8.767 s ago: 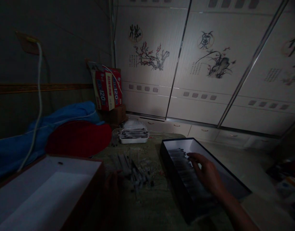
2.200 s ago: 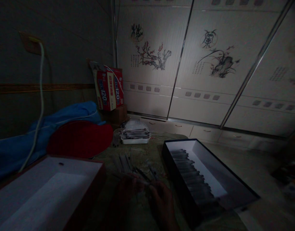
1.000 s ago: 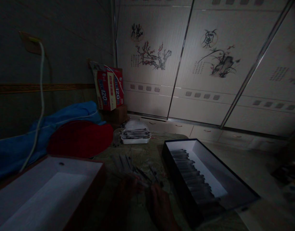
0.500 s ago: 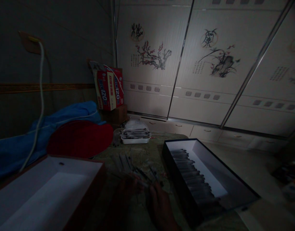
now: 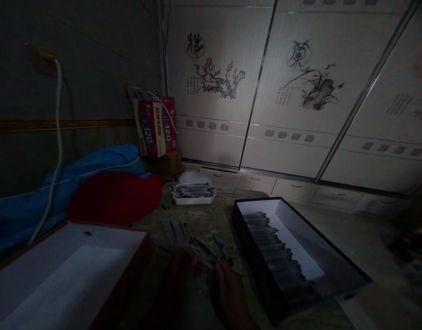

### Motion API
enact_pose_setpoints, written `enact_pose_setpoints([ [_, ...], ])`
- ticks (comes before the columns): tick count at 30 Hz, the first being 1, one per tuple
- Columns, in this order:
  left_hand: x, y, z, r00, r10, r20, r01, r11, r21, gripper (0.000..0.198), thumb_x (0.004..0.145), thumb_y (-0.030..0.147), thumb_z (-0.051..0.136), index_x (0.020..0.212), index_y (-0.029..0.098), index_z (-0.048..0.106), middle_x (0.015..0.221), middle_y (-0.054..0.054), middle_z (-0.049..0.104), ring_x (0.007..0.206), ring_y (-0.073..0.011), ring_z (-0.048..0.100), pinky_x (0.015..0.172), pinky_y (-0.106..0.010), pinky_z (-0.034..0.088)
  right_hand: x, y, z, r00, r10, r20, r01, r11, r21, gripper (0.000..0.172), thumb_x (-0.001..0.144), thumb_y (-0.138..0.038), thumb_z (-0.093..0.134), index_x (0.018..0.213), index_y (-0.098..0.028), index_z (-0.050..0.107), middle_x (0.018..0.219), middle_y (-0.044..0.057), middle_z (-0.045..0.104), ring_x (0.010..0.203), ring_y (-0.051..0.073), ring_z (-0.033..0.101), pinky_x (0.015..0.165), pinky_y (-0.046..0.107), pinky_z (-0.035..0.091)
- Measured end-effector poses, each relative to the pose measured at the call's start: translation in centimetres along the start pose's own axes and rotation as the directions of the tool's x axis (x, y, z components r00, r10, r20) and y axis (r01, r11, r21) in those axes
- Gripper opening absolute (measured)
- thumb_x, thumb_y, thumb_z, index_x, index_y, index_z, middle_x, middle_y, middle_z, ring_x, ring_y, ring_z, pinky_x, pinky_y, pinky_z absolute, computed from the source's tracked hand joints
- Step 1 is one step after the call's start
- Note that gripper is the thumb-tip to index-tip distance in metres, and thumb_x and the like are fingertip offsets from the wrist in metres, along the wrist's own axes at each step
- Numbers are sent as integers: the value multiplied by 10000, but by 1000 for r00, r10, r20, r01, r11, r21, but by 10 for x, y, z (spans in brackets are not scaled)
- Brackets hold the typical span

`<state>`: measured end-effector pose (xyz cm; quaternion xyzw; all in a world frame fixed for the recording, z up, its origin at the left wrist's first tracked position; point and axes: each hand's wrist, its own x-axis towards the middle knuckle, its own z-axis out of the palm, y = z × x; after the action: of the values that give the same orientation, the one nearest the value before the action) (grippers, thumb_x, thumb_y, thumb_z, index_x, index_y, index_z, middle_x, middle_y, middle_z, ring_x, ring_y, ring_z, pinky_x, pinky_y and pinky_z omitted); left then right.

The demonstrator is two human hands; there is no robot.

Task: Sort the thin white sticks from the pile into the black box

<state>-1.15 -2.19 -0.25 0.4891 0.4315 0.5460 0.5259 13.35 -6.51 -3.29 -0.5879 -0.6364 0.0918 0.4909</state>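
The room is very dark. Several thin dark sticks (image 5: pixel 183 233) lie in a loose pile on the table in front of me. My left hand (image 5: pixel 178 275) and my right hand (image 5: pixel 231 298) are both at the near edge of that pile, fingers on the sticks; their grip is too dim to make out. To the right, a long black box (image 5: pixel 334 256) with a white inside holds a row of the same sticks (image 5: pixel 272 247) along its left side.
An open brown box (image 5: pixel 69 270) with a white inside sits at my left. Behind it lie a red round cushion (image 5: pixel 112 197) and blue cloth (image 5: pixel 32 206). A white tray of sticks (image 5: pixel 193 192) stands at the table's far edge, a red carton (image 5: pixel 155 126) beyond. Sliding wardrobe doors (image 5: pixel 293 91) fill the back.
My right hand has left the black box and joined the left hand at the loose pile. Over the last second both hands barely shift.
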Motion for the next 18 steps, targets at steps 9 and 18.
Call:
enact_pose_setpoints([
  [9,1,-19,-1,952,292,91,-291,774,562,145,741,283,621,856,213,675,882,-62,682,858,-218,632,804,-376,512,4,15,2,989,38,-143,-39,999,-5,380,947,-414,356,1076,-194,638,1071,116,680,997,214,639,839,332,509],
  [18,-3,-28,7,849,409,334,-406,100,908,148,708,140,599,844,170,649,928,-109,636,890,-272,588,790,-429,502,3,30,10,949,207,-237,-207,978,25,530,918,-535,329,1152,-135,586,1169,180,624,1089,260,585,873,377,474],
])
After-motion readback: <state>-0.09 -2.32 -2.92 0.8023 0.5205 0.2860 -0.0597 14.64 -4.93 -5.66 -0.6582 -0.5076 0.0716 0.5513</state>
